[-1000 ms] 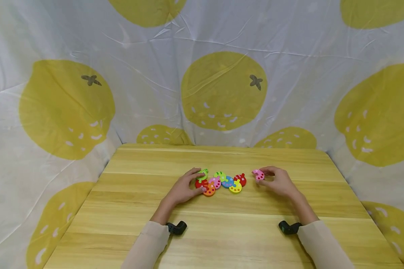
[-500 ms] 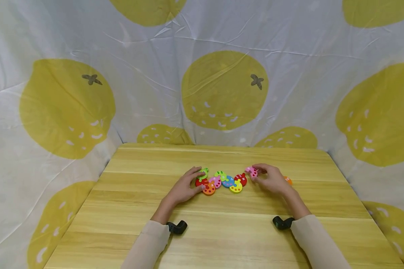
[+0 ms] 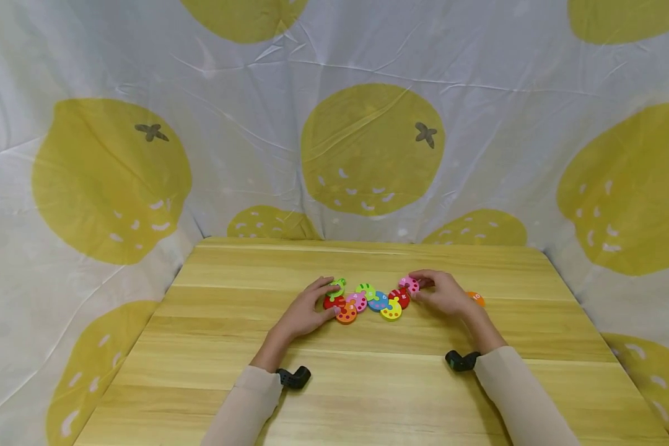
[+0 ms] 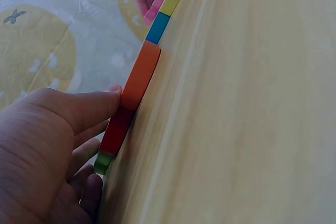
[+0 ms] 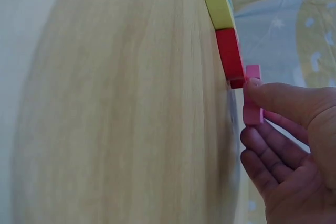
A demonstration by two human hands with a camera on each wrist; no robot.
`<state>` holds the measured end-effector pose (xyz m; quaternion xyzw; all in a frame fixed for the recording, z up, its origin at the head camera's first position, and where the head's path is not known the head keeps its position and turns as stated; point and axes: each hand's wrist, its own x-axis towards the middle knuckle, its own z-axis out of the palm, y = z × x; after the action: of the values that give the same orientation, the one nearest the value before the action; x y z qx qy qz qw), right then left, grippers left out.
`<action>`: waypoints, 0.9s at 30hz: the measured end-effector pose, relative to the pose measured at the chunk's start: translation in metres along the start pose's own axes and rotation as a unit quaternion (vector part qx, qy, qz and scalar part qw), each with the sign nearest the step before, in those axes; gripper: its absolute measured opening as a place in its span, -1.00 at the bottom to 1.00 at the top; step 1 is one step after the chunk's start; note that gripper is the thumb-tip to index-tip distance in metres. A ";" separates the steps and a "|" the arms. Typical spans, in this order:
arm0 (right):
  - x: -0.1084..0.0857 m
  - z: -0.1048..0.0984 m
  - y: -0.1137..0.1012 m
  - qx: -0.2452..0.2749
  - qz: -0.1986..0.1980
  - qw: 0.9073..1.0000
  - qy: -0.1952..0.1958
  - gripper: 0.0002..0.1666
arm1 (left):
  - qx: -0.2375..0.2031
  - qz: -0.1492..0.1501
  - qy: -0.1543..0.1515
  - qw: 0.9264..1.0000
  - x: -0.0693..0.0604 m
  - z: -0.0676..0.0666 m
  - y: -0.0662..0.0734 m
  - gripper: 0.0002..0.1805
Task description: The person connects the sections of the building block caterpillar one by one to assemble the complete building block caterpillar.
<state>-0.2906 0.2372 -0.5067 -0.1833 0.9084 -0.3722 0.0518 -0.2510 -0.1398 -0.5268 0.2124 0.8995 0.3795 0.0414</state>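
Observation:
Numbered wooden puzzle pieces interlock in a wavy chain on the table. At its left end my left hand (image 3: 306, 313) holds the chain, thumb on the orange piece (image 4: 142, 74) and fingers by the green piece (image 4: 103, 162), with a red piece (image 4: 116, 129) between. My right hand (image 3: 445, 293) pinches a pink piece (image 3: 407, 283) between thumb and fingers, at the chain's right end against the red piece (image 3: 399, 300). In the right wrist view the pink piece (image 5: 253, 111) sits slightly higher than its red neighbour (image 5: 229, 53), overlapping its knob.
One loose orange piece (image 3: 476, 298) marked 10 lies beyond the right wrist. The wooden table (image 3: 368, 384) reaches back to a lemon-print curtain (image 3: 245, 124). Black wrist cameras (image 3: 294, 377) are worn at both cuffs.
My right hand has carried the pink piece leftward to the red piece at the chain's end. The loose orange piece has come into sight behind it. My left hand stays put.

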 end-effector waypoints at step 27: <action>0.003 0.001 -0.004 -0.024 -0.020 0.999 -0.044 -0.45 | 0.010 -0.018 -0.005 1.000 -0.002 -0.006 0.009 -0.42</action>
<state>-0.2916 0.2330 -0.5039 -0.2189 0.9101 -0.3427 0.0795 -0.2474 -0.1389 -0.5168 0.1985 0.9067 0.3687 0.0501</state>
